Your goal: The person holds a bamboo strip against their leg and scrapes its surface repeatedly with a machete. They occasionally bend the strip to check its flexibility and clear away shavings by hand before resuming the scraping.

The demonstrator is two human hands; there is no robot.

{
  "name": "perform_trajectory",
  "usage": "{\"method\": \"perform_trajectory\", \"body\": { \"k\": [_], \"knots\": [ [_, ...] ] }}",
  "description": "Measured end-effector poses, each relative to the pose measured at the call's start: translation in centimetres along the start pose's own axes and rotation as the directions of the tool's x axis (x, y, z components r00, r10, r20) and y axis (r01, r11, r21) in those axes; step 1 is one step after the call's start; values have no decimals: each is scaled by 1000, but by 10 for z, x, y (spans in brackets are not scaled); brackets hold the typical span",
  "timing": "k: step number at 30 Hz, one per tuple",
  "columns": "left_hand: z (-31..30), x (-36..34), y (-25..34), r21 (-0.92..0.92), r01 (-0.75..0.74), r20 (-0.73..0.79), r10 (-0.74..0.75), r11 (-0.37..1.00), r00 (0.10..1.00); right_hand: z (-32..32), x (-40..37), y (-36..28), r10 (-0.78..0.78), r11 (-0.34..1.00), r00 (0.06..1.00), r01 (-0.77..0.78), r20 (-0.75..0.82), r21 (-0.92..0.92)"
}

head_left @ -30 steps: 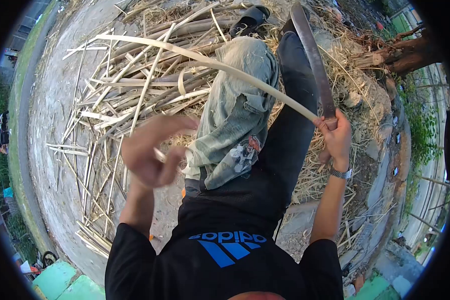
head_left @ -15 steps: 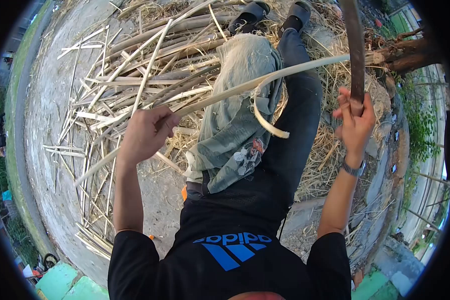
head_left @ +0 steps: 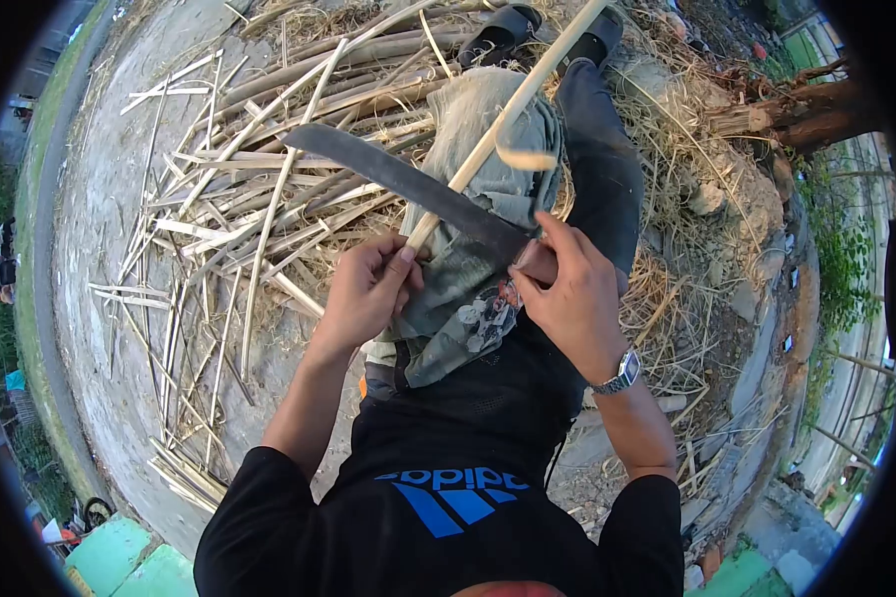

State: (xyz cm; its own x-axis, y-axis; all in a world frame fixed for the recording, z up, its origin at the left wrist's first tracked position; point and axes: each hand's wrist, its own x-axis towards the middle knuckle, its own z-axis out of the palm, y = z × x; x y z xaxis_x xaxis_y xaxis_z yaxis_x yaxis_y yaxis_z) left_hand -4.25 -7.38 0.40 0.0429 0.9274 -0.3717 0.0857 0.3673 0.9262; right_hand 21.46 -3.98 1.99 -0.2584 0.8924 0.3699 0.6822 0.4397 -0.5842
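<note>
My left hand [head_left: 368, 289] is closed around the lower end of a pale split bamboo strip [head_left: 513, 109], which slants up and to the right over my lap. A curled shaving [head_left: 526, 158] hangs from the strip's side. In my right hand [head_left: 572, 298] is the handle of a machete [head_left: 398, 179]; its long dark blade points up and left and crosses over the strip just above my left hand. Beneath both lies a worn grey-green cloth [head_left: 458, 298] draped across my leg.
A heap of split bamboo strips [head_left: 299, 164] covers the concrete ground on the left and ahead. Shavings [head_left: 667, 328] are scattered around my dark-trousered leg [head_left: 602, 149]. A rough log [head_left: 816, 114] juts in at the right. My sandalled feet [head_left: 503, 35] rest at the top.
The machete has swung from upright at the right to across the strip. My left hand has moved right and the strip has tilted steeply upward. Both hands are closer together.
</note>
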Motion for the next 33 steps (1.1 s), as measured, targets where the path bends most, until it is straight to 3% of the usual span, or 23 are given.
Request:
{"method": "perform_trajectory", "body": {
  "k": [2,4,6,8,9,11,13,14,16,18,19,20,22,23,24,25,27,28,31,33],
  "knots": [
    [-1,-1,-1,-37,22,-5,-22,999,1000,-11,-2,-2,179,965,950,-118,254,-235],
    [-1,0,-2,-82,40,4,-40,996,999,-16,-2,-2,143,969,936,-66,321,-238],
    [0,3,-2,191,0,-88,17,982,996,-17,-5,-2,74,985,925,-9,372,-172],
    [4,2,2,187,-1,-105,21,982,994,-15,-3,-7,100,976,900,-6,425,-217],
    [4,1,2,211,-27,-97,48,977,994,-15,1,-1,106,975,899,-11,424,-221],
    [0,-6,-2,231,-51,-87,73,972,994,-12,29,30,11,946,969,70,246,-318],
    [-10,-16,-8,207,-92,-91,113,974,989,-21,70,87,66,904,998,-57,8,-424],
    [-9,-15,-3,198,-97,-93,117,975,989,-24,84,86,166,916,982,-118,95,-384],
    [-1,-18,8,274,-63,-129,102,960,986,-12,82,71,156,901,987,-128,34,-414],
    [-2,-15,8,290,-51,-141,95,956,985,-7,64,40,90,960,992,-63,89,-272],
    [0,-19,8,297,-36,-135,79,954,988,-6,54,31,9,964,980,45,200,-262],
    [0,-23,7,309,-21,-124,62,951,990,-1,48,36,-148,892,967,222,208,-394],
    [-8,-36,-1,311,-27,-119,67,950,991,-3,67,77,-150,872,977,204,154,-444],
    [-12,-42,-6,233,-36,-123,66,972,990,-16,91,101,-28,942,998,42,49,-334],
    [-16,-43,-8,151,-48,-129,67,987,989,-20,107,117,10,864,999,6,30,-503],
    [-11,-43,6,242,-29,-128,62,970,990,-18,103,109,58,891,998,-41,23,-452],
    [-13,-36,-4,217,-51,-139,83,975,987,-14,100,81,123,919,992,-107,18,-379],
    [-13,-32,-11,182,-35,-163,65,983,984,-14,90,67,79,939,997,-65,26,-337],
    [-25,-44,-18,203,-37,-148,68,978,987,-13,71,79,-261,886,960,281,104,-368],
    [-40,-59,-18,134,17,-137,2,991,991,-29,97,123,10,912,998,17,65,-411]
  ]
}}
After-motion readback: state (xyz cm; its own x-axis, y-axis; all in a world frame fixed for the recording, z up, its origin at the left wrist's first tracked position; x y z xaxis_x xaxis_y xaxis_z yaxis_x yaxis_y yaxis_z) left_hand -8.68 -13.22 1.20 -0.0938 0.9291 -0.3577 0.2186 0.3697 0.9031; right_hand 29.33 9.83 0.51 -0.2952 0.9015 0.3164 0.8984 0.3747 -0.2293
